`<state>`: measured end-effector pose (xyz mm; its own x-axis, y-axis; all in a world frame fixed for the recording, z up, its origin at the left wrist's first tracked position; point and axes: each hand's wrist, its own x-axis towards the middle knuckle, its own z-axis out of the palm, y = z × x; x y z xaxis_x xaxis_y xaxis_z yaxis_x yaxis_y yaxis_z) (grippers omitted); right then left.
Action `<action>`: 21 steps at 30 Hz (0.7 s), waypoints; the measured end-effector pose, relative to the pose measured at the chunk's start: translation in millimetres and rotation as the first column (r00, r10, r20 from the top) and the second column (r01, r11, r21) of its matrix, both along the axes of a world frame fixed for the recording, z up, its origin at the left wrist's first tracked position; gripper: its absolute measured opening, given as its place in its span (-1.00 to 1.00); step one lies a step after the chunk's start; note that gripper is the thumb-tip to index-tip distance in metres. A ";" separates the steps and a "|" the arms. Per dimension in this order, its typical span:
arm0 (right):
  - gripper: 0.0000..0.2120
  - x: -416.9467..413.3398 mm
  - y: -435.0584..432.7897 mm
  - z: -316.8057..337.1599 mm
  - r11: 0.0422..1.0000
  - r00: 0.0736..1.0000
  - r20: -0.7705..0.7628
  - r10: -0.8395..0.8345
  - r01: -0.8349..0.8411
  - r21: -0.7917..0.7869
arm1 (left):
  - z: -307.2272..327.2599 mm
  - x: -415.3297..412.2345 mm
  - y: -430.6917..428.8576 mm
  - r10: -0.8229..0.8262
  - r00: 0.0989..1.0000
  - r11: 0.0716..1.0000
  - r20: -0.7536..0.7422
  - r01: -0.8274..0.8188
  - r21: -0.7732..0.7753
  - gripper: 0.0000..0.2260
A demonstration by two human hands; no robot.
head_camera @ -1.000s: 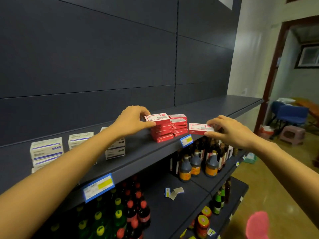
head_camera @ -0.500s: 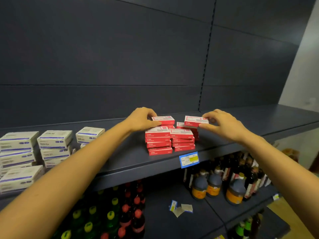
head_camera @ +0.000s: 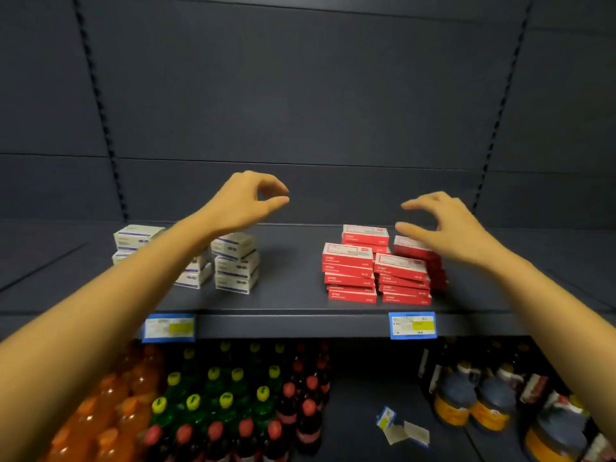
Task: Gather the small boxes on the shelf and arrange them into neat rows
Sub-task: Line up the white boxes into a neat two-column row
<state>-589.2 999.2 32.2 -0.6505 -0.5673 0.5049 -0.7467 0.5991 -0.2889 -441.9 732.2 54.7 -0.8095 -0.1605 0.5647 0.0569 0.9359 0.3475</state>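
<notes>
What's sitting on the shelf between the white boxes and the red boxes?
Nothing: in the head view, the dark shelf is bare between the white boxes and the red boxes.

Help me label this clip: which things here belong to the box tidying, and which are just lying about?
Job: red boxes; white boxes; shelf; left hand; right hand.

Lying about: drink bottles; dark jugs; price tags; loose paper slips.

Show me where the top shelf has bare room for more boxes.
Bare shelf lies between the white boxes and the red boxes, and right of the red boxes. Behind the red stacks it is crowded.
</notes>
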 end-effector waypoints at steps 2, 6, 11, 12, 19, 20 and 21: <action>-0.63 15.6 -25.8 9.1 0.989 0.990 -0.043 0.134 -0.136 -0.048 | 4.7 21.5 -16.6 0.060 0.998 0.998 0.020 -0.060 0.017 -0.77; -0.70 51.5 -81.1 11.7 0.938 0.939 -0.020 0.342 -0.343 -0.049 | 7.5 65.0 -48.2 0.147 0.987 0.986 0.062 -0.151 0.064 -0.78; -0.70 77.9 -137.1 6.0 0.899 0.898 0.045 0.438 -0.438 -0.005 | 2.6 105.4 -88.2 0.196 0.971 0.968 0.134 -0.214 0.131 -0.74; -0.69 80.9 -146.9 5.1 0.895 0.894 0.055 0.445 -0.445 -0.004 | 1.6 111.0 -97.9 0.199 0.968 0.964 0.155 -0.222 0.146 -0.72; -0.58 102.5 -208.5 14.5 0.891 0.892 0.129 0.433 -0.445 0.086 | -5.7 129.4 -166.9 0.032 0.939 0.960 0.343 -0.124 0.252 -0.60; -0.55 105.4 -216.7 15.3 0.888 0.891 0.148 0.429 -0.446 0.115 | -6.6 129.4 -176.0 0.002 0.932 0.961 0.363 -0.102 0.256 -0.56; -0.53 108.2 -224.9 16.1 0.886 0.893 0.167 0.418 -0.441 0.140 | -7.1 129.2 -185.3 -0.028 0.927 0.962 0.375 -0.076 0.261 -0.54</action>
<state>-481.0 774.3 48.3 -0.3754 -0.8753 0.3050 -0.9055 0.2760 -0.3225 -312.7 546.9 47.6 -0.9457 -0.2844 0.1574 -0.1466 0.8052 0.5746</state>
